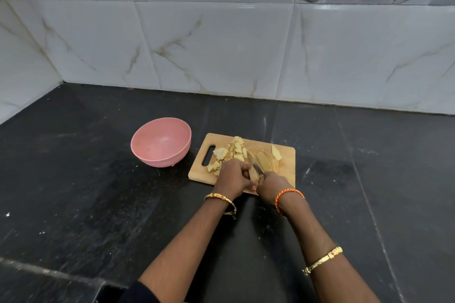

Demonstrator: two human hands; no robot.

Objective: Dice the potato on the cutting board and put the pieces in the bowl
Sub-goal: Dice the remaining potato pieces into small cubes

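While the pink bowl [161, 141] stands on the dark desk [73, 179] just left of the wooden cutting board [286, 167], nothing can be seen inside it. The board carries all the potato: a heap of diced pieces [229, 155] lies near its handle slot, and a row of slices [269, 161] leans together toward its right side. No writing or label can be read on the bowl, the board or the knife.

The right hand [272, 186] has its fingers curled round the handle of the knife [256, 166], whose blade points away from the person between the diced heap and the slices. The left hand [232, 178] rests at the near edge of the board, its fingers curled over a potato piece [253, 176] beside the blade. A gold bangle [221, 202] sits on the left wrist, an orange band [288, 195] on the right.
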